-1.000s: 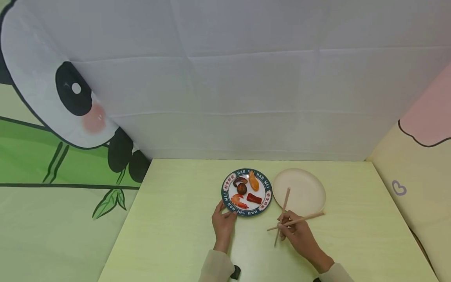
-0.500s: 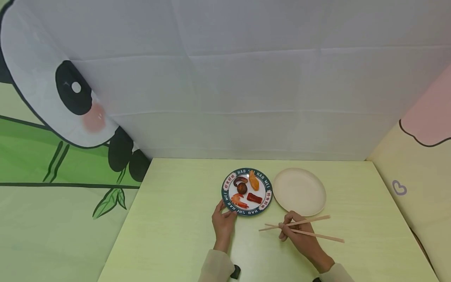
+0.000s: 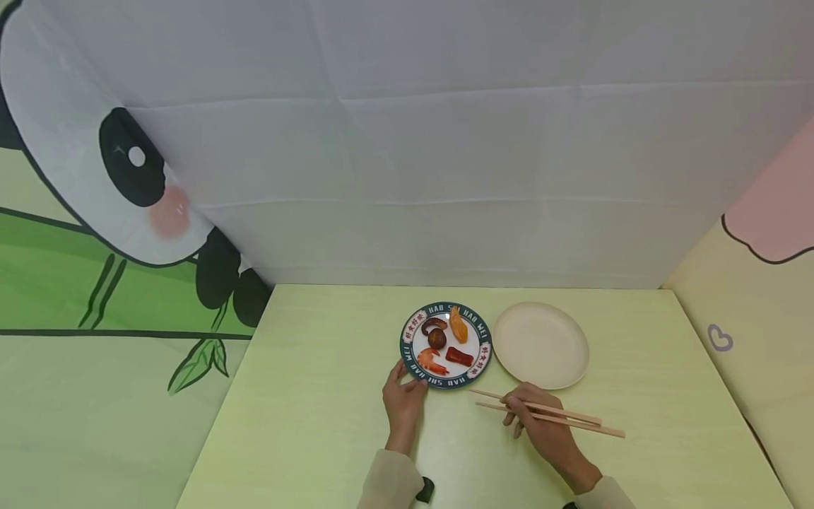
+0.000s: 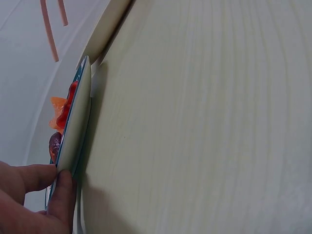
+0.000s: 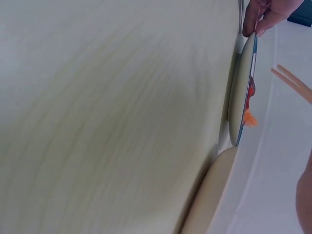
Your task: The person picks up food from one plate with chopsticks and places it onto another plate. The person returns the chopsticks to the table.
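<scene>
Left hand (image 3: 403, 408) pinched patterned plate (image 3: 445, 384); right hand (image 3: 548, 433) gripped chopsticks (image 3: 581, 425) near it; food pieces (image 3: 458, 358) lay there, none yet lifted.

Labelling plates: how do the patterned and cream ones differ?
The patterned plate has a dark, lettered rim; the cream plate is plain. The patterned plate bears food pieces; the cream plate shows none. The left hand pinches the patterned plate's edge; the cream plate is ungripped. Both are round, on the table.
</scene>
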The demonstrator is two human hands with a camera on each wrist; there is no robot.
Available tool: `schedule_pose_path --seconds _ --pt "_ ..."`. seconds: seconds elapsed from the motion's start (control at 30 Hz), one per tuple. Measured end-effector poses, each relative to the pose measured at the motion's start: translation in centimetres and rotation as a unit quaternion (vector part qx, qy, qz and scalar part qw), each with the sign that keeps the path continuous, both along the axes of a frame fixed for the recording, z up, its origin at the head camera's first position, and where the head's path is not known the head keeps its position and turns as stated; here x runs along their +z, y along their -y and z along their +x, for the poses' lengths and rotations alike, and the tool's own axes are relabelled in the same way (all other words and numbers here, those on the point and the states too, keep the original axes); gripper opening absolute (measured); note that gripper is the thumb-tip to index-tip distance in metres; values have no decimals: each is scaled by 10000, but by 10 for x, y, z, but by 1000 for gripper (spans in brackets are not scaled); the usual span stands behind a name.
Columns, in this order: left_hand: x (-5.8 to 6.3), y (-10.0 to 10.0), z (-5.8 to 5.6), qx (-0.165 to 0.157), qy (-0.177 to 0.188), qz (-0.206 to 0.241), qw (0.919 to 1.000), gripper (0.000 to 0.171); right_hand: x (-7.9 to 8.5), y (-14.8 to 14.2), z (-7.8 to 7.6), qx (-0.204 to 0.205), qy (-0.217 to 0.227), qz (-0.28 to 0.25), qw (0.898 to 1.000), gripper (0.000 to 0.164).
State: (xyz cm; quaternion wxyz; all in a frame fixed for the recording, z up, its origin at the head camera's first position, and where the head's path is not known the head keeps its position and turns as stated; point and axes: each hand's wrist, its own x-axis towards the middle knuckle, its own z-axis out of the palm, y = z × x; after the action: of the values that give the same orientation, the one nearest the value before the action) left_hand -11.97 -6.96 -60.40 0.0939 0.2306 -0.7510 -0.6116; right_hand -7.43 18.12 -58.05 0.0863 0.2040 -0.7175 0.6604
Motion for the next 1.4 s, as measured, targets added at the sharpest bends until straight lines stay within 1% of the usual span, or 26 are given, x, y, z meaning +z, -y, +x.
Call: schedule_pose_path --seconds 0.13,0.27,0.37,0.43,0.57,0.63,0.7,0.83,0.9,0.97,1.13,1.2,1.3,1.4 --pt "0 0 1 -9 -13 43 10000 67 1 2 1 -195 -52 33 9998 24" --pt "0 1 1 2 -7 52 10000 67 3 3 2 -156 -35 -207 9997 29" --pt "0 1 0 1 -40 73 10000 67 3 4 1 -175 -116 -336 9992 29" --pt "0 1 0 5 -42 69 10000 67 2 5 1 -271 -111 -391 9988 27" --pt "0 1 0 11 28 32 10000 67 0 5 1 -558 47 -396 9976 25" --pt "0 1 0 16 69 33 10000 67 0 5 2 -596 174 -483 9969 23" --pt "0 0 0 10 86 30 10000 67 0 4 2 -521 273 -609 9964 22" --pt "1 0 -1 20 104 94 9999 67 1 4 2 -270 401 -915 9946 25" --pt "0 0 -1 18 114 118 9999 68 1 5 2 -253 419 -965 9941 27" --pt "0 0 -1 21 143 123 9998 67 2 6 2 -339 467 -948 9938 27" --pt "-2 0 -2 27 164 80 9998 67 4 12 3 -882 771 -686 9907 25" --pt "-1 0 -2 26 131 91 9999 67 4 14 3 -981 925 -683 9885 25" --pt "-1 0 -1 9 68 103 9999 67 4 17 3 -856 1042 -761 9879 26" --pt "-1 0 -1 -3 72 111 9999 67 4 20 2 -702 1014 -718 9898 23"
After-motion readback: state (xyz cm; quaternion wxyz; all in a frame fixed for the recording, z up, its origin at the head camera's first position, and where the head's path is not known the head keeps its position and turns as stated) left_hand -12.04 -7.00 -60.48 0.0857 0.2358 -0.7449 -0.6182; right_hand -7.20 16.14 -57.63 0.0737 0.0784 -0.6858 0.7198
